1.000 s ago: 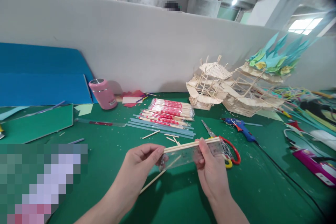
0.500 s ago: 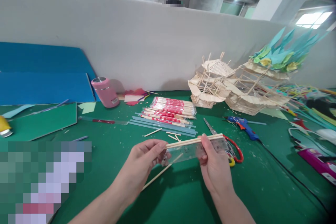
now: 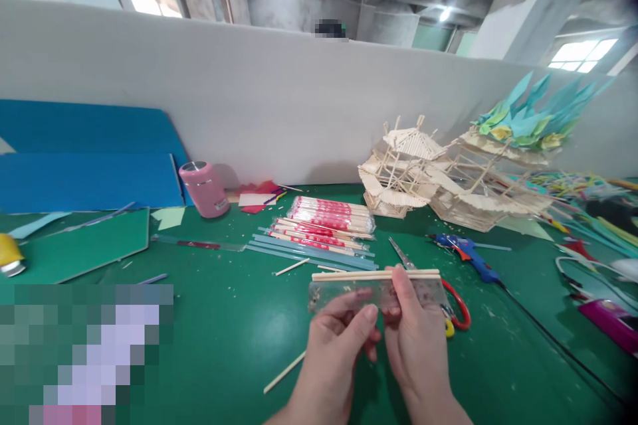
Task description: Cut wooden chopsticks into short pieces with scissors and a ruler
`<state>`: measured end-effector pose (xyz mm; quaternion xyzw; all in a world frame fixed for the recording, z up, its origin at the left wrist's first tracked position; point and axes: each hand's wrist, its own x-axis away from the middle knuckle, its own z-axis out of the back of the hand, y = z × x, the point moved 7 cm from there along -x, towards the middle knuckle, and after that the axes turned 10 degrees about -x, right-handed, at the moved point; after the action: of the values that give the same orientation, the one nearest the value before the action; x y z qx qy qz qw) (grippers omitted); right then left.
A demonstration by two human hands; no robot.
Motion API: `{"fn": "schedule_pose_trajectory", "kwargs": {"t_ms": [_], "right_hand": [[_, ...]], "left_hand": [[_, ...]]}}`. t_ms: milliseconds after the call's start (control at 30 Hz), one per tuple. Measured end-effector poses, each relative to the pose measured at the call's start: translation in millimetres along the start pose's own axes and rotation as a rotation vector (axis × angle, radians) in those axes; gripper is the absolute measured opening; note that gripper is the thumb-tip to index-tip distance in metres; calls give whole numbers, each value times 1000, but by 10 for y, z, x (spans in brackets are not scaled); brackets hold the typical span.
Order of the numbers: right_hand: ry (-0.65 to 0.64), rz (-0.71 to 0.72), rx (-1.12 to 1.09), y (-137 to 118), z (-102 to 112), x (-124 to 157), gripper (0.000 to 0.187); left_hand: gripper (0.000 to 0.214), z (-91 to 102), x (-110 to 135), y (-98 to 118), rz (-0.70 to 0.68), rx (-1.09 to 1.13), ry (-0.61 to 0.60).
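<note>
Two slim wooden sticks (image 3: pixel 349 275) lie side by side along the upper edge of a clear plastic strip (image 3: pixel 329 293), which looks like a ruler. My right hand (image 3: pixel 417 335) grips both together, its thumb pressed over the sticks and its fingers behind. My left hand (image 3: pixel 339 345) is closed at the strip's lower edge, with a finger showing through the plastic and the thumb in front. On the green table below, another wooden stick (image 3: pixel 284 372) is partly covered by my left hand. Red-and-yellow-handled scissors (image 3: pixel 458 312) lie just beyond my right hand, partly hidden.
Bundles of wrapped sticks (image 3: pixel 331 214) and translucent blue strips (image 3: pixel 314 254) lie ahead. A blue glue gun (image 3: pixel 466 252) trails its cable at right. Stick-built models (image 3: pixel 403 176) stand against the white partition (image 3: pixel 279 106); a pink flask (image 3: pixel 205 189) stands left of the bundles.
My left hand has left the sticks' left end and moved right, to the strip's lower edge beside my right hand. The sticks and strip now sit more level.
</note>
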<state>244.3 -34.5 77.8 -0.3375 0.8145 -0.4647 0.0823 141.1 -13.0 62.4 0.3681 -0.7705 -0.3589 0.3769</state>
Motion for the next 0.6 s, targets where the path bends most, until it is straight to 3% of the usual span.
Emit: {"fn": "schedule_pose_trajectory", "kwargs": {"t_ms": [133,267,600], "right_hand": [[11,46,-7,-56,-8,5,32],[22,-37,-50,14,-30,23,32],[-32,-39,-108,80,-90,38,31]], "left_hand": [[27,-98,-42,37,-41,62,1],[21,-154,-82,43,-67,62,13],[18,-127,-94,105,-110,5,78]]}}
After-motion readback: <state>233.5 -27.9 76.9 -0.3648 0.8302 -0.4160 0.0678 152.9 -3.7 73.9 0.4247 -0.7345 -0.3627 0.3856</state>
